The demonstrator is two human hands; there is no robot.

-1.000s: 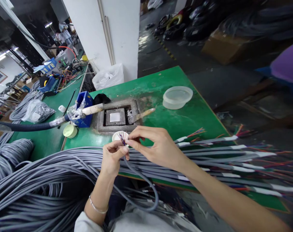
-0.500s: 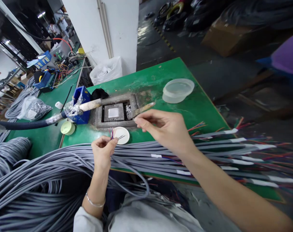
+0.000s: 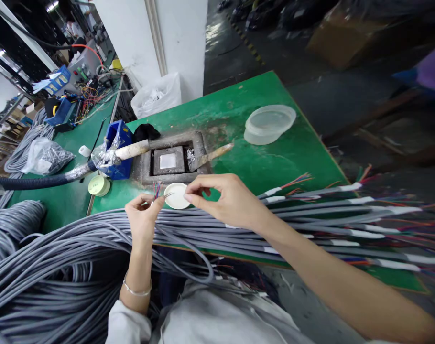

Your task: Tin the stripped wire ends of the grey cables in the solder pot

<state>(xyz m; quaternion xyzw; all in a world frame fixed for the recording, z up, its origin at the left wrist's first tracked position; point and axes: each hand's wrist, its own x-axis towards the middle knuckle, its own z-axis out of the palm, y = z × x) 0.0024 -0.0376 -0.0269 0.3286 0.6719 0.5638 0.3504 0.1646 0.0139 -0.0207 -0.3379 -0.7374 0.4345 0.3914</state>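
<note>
My left hand (image 3: 143, 215) is closed in a pinch on a bundle of thin coloured wires (image 3: 157, 188), their ends fanning upward. A few dark strands point right from its fingertips, over a small round white dish (image 3: 176, 202). My right hand (image 3: 226, 197) has thumb and forefinger pinched together at the dish's right side. Whatever it may hold is too small to make out. Grey cables (image 3: 210, 229) run in a thick bunch beneath both hands. Behind the dish, a solder pot (image 3: 168, 161) with a shiny square surface sits inside a crusted frame.
A wooden-handled scraper (image 3: 217, 154) rests on the frame's right edge. A taped hose nozzle (image 3: 131, 150) reaches over its left side, by a blue bin (image 3: 118, 168). Left of the dish stands a pale green tin (image 3: 99, 185). A clear plastic tub (image 3: 269, 125) lies farther right.
My right hand has moved down and left, from near the scraper to beside the white dish. My left hand has shifted slightly left, still pinching the wires.
</note>
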